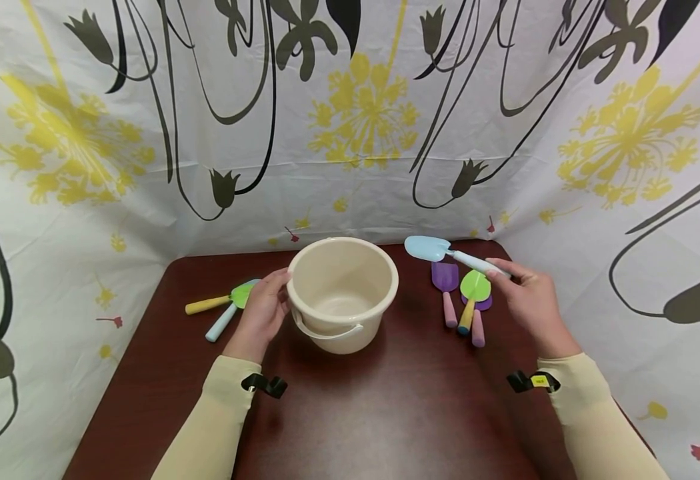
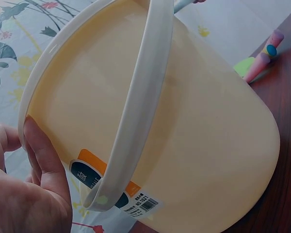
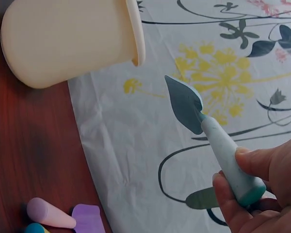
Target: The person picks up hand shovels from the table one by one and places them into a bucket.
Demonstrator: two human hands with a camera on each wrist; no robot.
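Observation:
A cream plastic bucket [image 1: 343, 330] stands upright on the dark table, its white carrying handle [image 2: 140, 97] hanging down the near side. At its left rim, my left hand [image 1: 264, 313] pinches the edge between thumb and fingers [image 2: 46, 155]. A light blue hand trowel [image 1: 427, 248] is raised to the right of the bucket. My right hand [image 1: 528, 300] grips it by the end of its pale handle [image 3: 228, 155], with the blade pointing left toward the bucket. In the left wrist view a sticker with a barcode [image 2: 143, 205] shows on the bucket's side.
Below the raised trowel lie a purple shovel [image 1: 445, 277] with a pink handle, a green trowel [image 1: 476, 285] with a yellow handle, and another pink handle [image 1: 478, 330]. Left of the bucket, a yellow-handled tool [image 1: 207, 305] and a light-blue-handled tool [image 1: 221, 325] overlap. Patterned cloth [image 1: 350, 193] hangs around the table.

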